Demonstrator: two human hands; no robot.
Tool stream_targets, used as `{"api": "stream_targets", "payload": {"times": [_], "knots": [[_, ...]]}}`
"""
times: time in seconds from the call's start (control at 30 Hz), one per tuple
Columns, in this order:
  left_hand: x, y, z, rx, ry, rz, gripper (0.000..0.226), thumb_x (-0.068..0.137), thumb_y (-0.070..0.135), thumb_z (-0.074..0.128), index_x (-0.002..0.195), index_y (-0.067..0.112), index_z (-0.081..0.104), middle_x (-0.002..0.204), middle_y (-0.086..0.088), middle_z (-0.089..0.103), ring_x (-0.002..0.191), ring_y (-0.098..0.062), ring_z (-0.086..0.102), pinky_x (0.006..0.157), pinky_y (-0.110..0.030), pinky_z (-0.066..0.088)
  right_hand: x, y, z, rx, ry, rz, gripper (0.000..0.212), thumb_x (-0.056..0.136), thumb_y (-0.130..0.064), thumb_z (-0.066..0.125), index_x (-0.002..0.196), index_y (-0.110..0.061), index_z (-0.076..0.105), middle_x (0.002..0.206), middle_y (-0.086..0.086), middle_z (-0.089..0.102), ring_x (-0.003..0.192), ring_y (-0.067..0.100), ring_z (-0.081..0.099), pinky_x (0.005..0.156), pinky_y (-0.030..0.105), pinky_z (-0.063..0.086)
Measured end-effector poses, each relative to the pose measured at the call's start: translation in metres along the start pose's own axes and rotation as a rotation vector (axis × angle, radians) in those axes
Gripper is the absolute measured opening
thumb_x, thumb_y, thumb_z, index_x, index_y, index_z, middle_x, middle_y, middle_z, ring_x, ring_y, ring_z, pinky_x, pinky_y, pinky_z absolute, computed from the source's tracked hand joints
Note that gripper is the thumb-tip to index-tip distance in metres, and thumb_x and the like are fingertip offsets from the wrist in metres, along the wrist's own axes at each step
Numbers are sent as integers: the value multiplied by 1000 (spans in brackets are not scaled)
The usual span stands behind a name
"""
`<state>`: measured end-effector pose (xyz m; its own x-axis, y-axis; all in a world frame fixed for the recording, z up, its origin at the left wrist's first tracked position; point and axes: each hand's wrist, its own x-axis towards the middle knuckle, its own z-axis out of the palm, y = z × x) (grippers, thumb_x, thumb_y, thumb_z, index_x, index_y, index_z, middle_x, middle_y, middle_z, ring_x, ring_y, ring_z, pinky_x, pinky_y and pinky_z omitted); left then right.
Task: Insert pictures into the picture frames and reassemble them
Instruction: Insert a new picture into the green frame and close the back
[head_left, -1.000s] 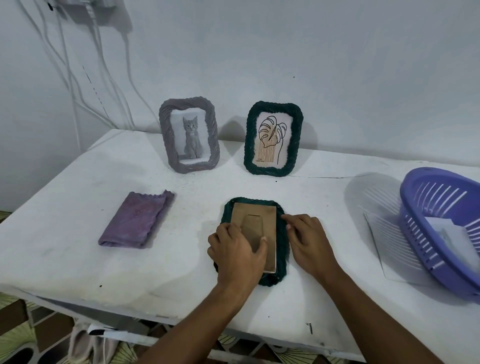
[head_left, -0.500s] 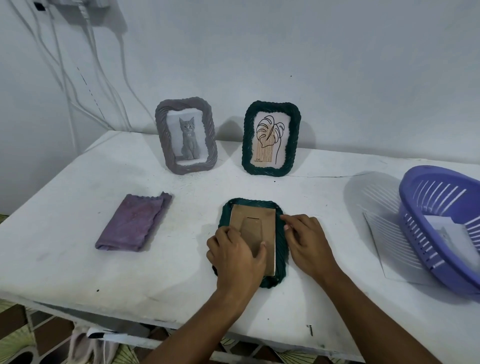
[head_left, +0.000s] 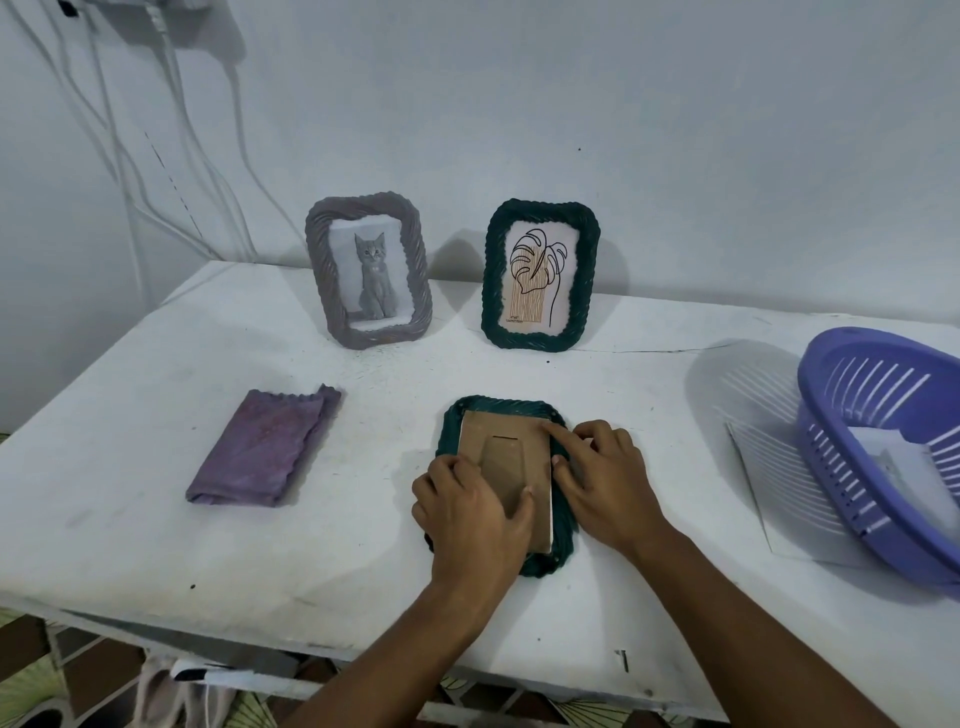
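Two frames look done: the grey frame with the cat picture and a green frame with the leaf drawing both stand upright behind the third frame, at the wall. The third frame lies face down at the near edge of the table, its brown backing board set into the recess. My left hand lies on the board's near-left part, fingers loosely bent, pressing and clasping nothing. My right hand rests on the frame's right rim, index finger stretched to the board's far-right corner, the other fingers bent on the rim. Judgement: board is being seated; fastening it and standing this frame up remain. I cannot tell whether a picture is under the board. Right of the frame, the purple basket holds white sheets, content unreadable. A folded cloth lies left of the frame.
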<state>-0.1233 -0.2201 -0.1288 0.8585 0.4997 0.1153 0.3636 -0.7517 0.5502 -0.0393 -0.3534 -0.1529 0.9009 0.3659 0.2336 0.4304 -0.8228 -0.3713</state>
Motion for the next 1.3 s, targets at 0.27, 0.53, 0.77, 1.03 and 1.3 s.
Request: {"api": "stream_targets", "payload": {"times": [0.27,0.53,0.77,1.03,1.3], "knots": [[5,0,-8,52,-68,62,65,82,61,54,120,8,48,125,-9,43,112,-24,37,91,-33,34,0,1,1,-33,-38,6,62,87,-52,13,139,-34,42,115,-1,48,101,19,41,85,30,31],[16,-8,-24,-23,-188,94,51,89,54,48,117,11,50,123,-7,45,111,-22,40,94,-33,40,-1,-1,-5,114,-45,38,53,89,-52,28,137,-34,42,116,-5,51,105,16,41,93,32,35],[31,-22,-47,-253,-254,95,21,92,35,54,103,17,54,104,2,51,88,-9,53,61,-8,37,-10,10,-16,339,-144,-22,59,76,-43,65,131,-44,42,121,-17,44,110,4,34,99,28,32],[34,-23,-45,-257,-227,114,22,92,34,54,106,17,57,103,4,53,87,-8,54,59,-7,34,-9,11,-17,314,-187,-12,61,75,-52,60,131,-49,37,128,-14,43,115,6,32,103,31,31],[45,-28,-47,-163,-216,197,23,91,31,56,108,16,57,105,4,52,87,-11,54,73,-19,41,-7,6,-19,341,-178,59,50,84,-45,61,131,-39,44,125,-14,45,114,7,36,104,33,34]]}}
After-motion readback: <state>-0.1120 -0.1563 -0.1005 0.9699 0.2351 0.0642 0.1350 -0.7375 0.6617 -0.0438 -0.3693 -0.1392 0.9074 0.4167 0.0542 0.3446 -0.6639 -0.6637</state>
